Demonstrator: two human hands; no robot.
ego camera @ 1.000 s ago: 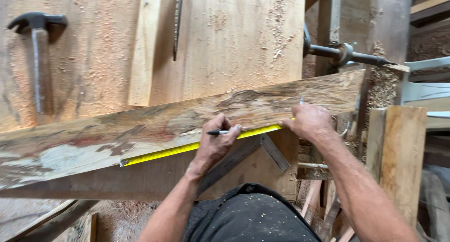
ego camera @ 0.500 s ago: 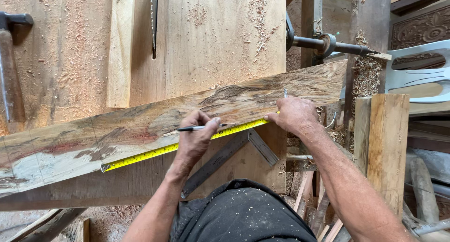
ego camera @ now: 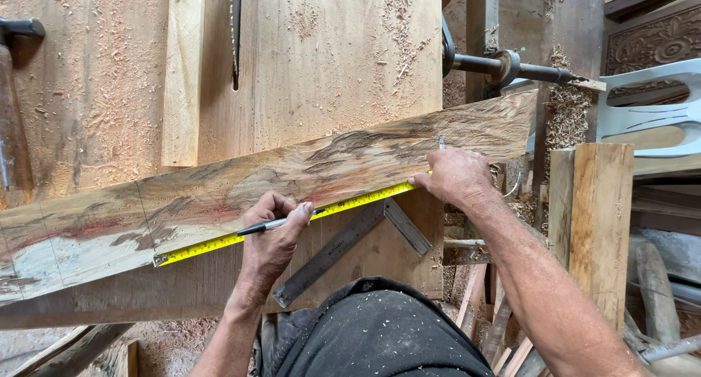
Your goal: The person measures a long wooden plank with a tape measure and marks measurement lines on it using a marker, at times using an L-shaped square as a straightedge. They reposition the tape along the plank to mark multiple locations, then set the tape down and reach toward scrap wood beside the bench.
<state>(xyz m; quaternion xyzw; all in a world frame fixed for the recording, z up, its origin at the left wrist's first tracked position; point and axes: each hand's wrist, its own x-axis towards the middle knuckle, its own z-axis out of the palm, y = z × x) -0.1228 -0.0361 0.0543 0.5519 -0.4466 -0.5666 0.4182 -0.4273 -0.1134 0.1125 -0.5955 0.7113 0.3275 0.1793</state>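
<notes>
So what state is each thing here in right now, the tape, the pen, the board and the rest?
Tape measure: pulled out, lying along the board's near edge.
Board: lying flat across the bench, slanted.
Pen: held in the left hand, tip near the tape.
Right hand: pressing the tape's end on the board.
Metal square: lying flat, unused.

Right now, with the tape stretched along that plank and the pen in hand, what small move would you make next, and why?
Probably lower the pen tip onto the plank beside the yellow tape. The right hand pins the tape, and the left hand holds the pen just above its edge.
</notes>
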